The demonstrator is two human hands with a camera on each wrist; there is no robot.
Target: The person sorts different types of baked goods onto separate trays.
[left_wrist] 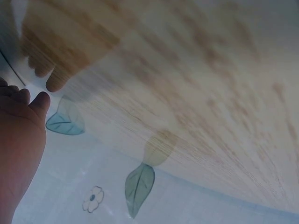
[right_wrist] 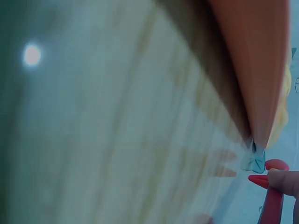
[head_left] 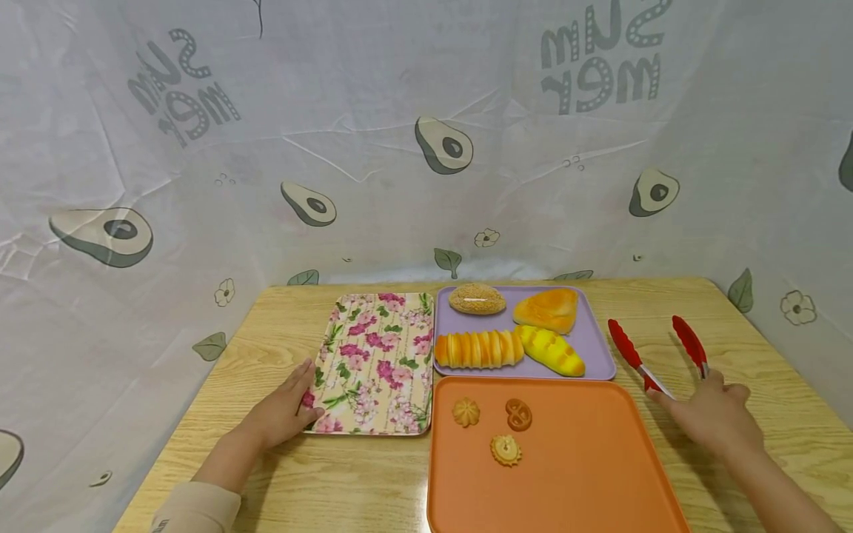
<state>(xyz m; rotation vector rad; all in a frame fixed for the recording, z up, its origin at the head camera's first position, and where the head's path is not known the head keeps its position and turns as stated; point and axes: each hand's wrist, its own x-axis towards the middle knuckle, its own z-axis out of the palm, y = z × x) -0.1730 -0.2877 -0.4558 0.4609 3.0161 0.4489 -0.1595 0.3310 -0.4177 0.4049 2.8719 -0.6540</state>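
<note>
My right hand [head_left: 720, 414] holds a pair of red-tipped metal tongs [head_left: 626, 344] at the right of the table, their two arms spread with nothing between them. In the right wrist view, fingers [right_wrist: 286, 182] lie against the red tongs [right_wrist: 273, 205]. On the other side, my left hand [head_left: 283, 411] rests at the left edge of a floral tray [head_left: 373, 370], thumb near its front corner. The left wrist view shows only part of that hand [left_wrist: 21, 135]. An orange tray [head_left: 566, 481] bears a flower-shaped cookie [head_left: 466, 411], a pretzel-shaped cookie [head_left: 518, 414] and a round scalloped cookie [head_left: 506, 449].
Behind the orange tray, a purple tray [head_left: 600, 359] carries a seeded bun [head_left: 477, 299], a triangular pastry [head_left: 548, 309], a ridged loaf [head_left: 480, 349] and a yellow bread [head_left: 552, 351]. A patterned cloth [head_left: 373, 244] hangs around the wooden table [head_left: 346, 488].
</note>
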